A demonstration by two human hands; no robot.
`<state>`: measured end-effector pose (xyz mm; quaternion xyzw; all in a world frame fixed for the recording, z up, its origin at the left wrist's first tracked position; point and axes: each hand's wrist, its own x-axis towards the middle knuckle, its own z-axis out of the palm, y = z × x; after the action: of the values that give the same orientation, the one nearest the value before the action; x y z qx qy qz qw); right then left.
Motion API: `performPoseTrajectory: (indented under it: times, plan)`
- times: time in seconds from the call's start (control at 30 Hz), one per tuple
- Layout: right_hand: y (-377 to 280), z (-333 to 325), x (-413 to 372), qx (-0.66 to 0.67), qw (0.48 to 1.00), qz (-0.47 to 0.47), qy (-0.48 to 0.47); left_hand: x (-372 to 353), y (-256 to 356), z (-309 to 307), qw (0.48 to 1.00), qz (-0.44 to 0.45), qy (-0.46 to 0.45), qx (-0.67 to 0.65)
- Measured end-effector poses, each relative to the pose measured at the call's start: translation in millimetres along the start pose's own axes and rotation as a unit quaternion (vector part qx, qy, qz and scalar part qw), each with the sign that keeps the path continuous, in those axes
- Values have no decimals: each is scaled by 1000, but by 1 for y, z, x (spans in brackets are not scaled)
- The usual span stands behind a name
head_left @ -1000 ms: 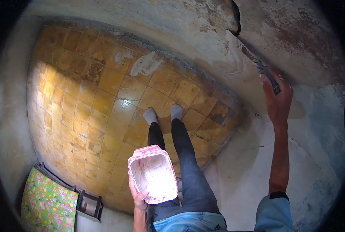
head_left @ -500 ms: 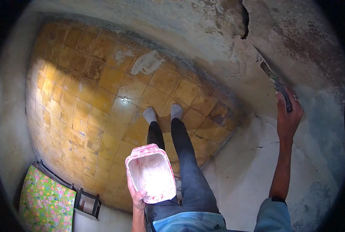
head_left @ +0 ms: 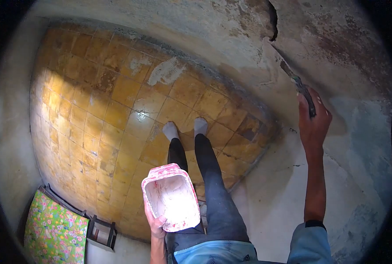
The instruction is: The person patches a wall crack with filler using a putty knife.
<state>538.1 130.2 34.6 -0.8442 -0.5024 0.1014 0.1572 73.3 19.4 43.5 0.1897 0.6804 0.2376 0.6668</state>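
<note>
My left hand (head_left: 157,223) grips the side of a red plastic tub (head_left: 171,202) smeared with white, its thumb over the rim. Pale residue coats the tub's inside. Up at the right, my right hand (head_left: 315,116) is closed around the dark handle of a putty knife (head_left: 292,77). The knife's blade lies against the wall, its tip just below a dark crack (head_left: 273,22). A pale patch of filler (head_left: 268,61) marks the wall beside the blade.
Worn yellow floor tiles (head_left: 130,101) spread below my feet, with a white smear (head_left: 166,71) near the wall's base. At the lower left stand a green floral cushion (head_left: 55,224) and a small dark wooden frame (head_left: 101,233). The wall (head_left: 358,119) is stained and peeling.
My right hand has moved left along the wall with the putty knife, bringing the blade tip closer to the crack's lower end. The left hand and tub have stayed put.
</note>
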Motion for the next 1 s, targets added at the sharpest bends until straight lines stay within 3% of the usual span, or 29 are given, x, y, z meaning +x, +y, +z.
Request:
performPoseTrajectory:
  times: [0.17,0.27,0.37,0.57,0.77,1.0]
  plan:
    - [-5,-20,-31,-4,999,-10,30,-1,0,0,1000,-1,2,-5]
    - [-13,-9,-24,6,999,-39,-3,0,0,0,1000,-2,0,-5]
    - [-21,11,1,36,998,-2,-50,0,0,0,1000,-1,-1,-5]
    - [21,0,-16,-25,999,-19,33,0,-2,0,1000,-2,-1,-7]
    - [33,-14,-31,56,998,18,-24,-2,-3,-1,1000,-3,-1,-11]
    - [17,16,8,-3,999,-21,-36,-5,-2,0,1000,-3,-4,-6]
